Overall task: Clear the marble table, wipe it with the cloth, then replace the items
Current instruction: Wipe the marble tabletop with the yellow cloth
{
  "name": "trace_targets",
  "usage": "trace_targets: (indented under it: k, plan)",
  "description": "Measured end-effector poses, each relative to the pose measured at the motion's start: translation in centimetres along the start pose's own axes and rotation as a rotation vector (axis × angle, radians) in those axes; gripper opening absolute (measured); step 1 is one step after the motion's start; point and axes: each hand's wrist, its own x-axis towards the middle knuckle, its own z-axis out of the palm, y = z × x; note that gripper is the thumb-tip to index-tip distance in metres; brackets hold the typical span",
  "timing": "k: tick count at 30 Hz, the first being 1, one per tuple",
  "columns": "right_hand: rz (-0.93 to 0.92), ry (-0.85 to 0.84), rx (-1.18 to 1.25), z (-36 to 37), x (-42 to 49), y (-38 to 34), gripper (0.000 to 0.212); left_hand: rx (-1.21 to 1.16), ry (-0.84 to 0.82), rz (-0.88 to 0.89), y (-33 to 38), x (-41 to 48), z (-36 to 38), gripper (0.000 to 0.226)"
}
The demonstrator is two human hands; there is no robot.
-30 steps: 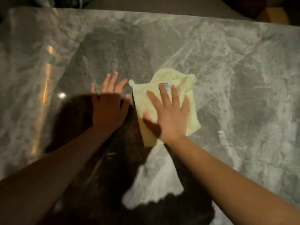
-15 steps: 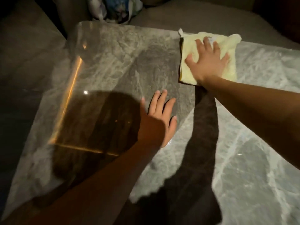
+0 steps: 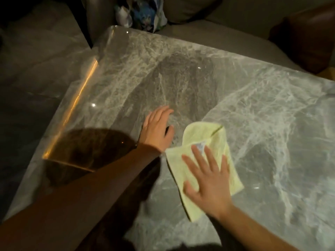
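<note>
A grey marble table [image 3: 253, 109] with pale veins fills most of the head view. A pale yellow cloth [image 3: 203, 136] lies flat on it near the middle, its far corner folded over. My right hand [image 3: 208, 180] presses down on the cloth with fingers spread and straight. My left hand [image 3: 157, 131] rests flat on the bare marble just left of the cloth, fingers straight. Nothing else stands on the tabletop.
A blue-and-white patterned bag or cushion [image 3: 141, 13] sits beyond the table's far left corner on a grey sofa [image 3: 208, 24]. A dark brown object [image 3: 308, 35] is at the far right. The table's left edge [image 3: 76, 104] glints orange; dark floor lies to the left.
My right hand has dragged the cloth from the far edge back toward me across the marble. My left hand has stayed flat on the table, and the view has shifted a little.
</note>
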Motion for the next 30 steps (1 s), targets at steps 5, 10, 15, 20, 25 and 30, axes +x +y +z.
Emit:
trace_targets:
  k: [5, 10, 15, 20, 25, 30]
  plan:
    - [-0.108, -0.056, 0.051, 1.2, -6.2, -3.4, 0.068, 0.289, -0.007, 0.048, -6.2, -0.9, -5.5, 0.063]
    - [-0.081, -0.098, 0.010, 1.2, -5.6, -4.0, 0.068, 0.431, 0.109, -0.238, -13.5, -5.0, -9.6, 0.062]
    - [0.044, -0.066, 0.007, 1.1, -0.3, -6.2, 0.062, 0.416, 0.061, -0.180, -13.6, -5.7, -10.3, 0.063]
    - [0.018, -0.040, 0.002, 0.6, 10.0, -8.0, 0.064, 0.479, 0.025, -0.154, -14.0, -5.9, -10.5, 0.062]
    - [-0.046, -0.016, -0.045, -0.3, 20.0, -8.2, 0.066, 0.397, -0.011, -0.252, -13.9, -5.6, -10.3, 0.064]
    - [-0.018, -0.003, -0.038, -1.1, 28.2, -8.4, 0.066, 0.372, -0.023, -0.238, -14.0, -5.6, -10.3, 0.064]
